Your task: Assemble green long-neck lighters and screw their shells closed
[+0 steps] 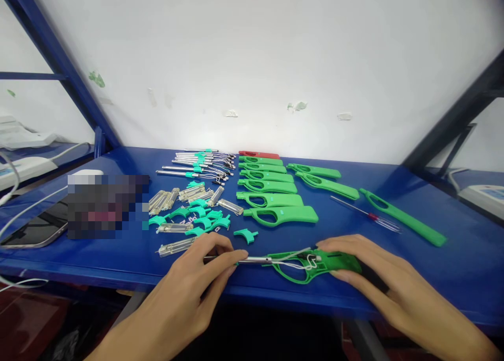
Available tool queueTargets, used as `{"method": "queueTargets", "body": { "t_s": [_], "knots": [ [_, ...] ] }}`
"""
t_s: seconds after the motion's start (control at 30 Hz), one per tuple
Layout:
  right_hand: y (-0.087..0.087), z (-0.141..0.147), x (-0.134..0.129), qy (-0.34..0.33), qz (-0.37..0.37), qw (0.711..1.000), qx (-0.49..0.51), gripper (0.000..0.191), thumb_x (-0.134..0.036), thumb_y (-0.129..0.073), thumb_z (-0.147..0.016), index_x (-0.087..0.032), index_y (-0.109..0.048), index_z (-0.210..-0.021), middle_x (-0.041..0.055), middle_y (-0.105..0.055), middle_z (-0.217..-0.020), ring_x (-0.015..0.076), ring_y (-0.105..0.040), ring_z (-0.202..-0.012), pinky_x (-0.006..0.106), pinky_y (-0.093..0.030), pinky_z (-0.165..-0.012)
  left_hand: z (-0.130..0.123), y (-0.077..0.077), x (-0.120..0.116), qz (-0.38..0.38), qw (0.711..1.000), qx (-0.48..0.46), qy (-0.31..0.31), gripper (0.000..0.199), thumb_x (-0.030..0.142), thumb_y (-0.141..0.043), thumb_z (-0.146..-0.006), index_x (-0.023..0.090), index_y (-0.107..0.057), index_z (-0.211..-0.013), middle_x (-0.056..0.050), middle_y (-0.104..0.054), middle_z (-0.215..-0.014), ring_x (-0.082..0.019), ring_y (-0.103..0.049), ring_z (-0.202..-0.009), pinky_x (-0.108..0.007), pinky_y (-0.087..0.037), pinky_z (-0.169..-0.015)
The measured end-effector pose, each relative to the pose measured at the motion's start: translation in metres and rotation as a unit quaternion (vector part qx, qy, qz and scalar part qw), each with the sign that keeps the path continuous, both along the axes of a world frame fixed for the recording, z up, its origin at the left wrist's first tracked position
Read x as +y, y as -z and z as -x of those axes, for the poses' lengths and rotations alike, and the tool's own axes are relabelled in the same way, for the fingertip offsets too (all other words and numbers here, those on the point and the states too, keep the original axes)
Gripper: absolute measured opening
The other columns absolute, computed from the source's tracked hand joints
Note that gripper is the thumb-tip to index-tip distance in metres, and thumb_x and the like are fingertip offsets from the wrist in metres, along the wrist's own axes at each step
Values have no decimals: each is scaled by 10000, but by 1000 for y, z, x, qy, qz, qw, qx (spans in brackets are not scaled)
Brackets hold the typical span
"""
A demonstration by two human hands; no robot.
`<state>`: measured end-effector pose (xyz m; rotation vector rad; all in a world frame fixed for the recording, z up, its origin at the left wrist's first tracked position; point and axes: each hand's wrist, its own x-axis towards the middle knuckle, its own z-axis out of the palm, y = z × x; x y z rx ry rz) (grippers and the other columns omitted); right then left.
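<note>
Near the table's front edge lies an open green lighter shell half [301, 271], its hollow side facing up. My right hand [378, 277] grips its wide handle end between thumb and fingers. Between the thumb and fingers of my left hand [207, 277] is a metal lighter tube [255, 260], lined up with the shell's narrow end. White wires [293, 265] run from the tube to a small black part [309, 255] inside the shell. A loose teal trigger [246, 236] lies just beyond my left hand.
Several green lighter shells [283, 215] lie in a column, with more to the right. Teal triggers [205, 223], clear fuel tanks [179, 245] and wired metal tubes [185, 161] are at left. A red-handled screwdriver-like tool [374, 216] lies right; a phone [37, 227] lies far left.
</note>
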<state>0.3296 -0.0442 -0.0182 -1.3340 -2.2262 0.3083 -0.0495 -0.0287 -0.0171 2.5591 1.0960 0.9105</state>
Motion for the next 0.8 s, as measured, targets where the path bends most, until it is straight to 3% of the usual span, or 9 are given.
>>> {"method": "queueTargets", "body": {
  "t_s": [0.33, 0.8],
  "knots": [
    [-3, 1, -1, -13, -35, 999, 7, 267, -440, -673, -1106, -477, -696, -1370, -74, -797, -1353, 166, -760, -1247, 266, -597, -1087, 1, 0, 0, 4, 1000, 7, -1, 421, 119, -443, -1182, 360, -615, -1481, -24, -577, -1332, -133, -655, -1160, -250, -548, -971],
    [-3, 3, 1, -19, -51, 998, -18, 323, -435, -682, -1097, -420, -733, -1416, 20, -782, -1405, 239, -759, -1268, 372, -632, -1079, 2, 3, 0, 5, 1000, 11, 0, 446, 109, -437, -1185, 366, -598, -1512, -33, -579, -1338, -142, -647, -1168, -259, -554, -966]
  ]
}}
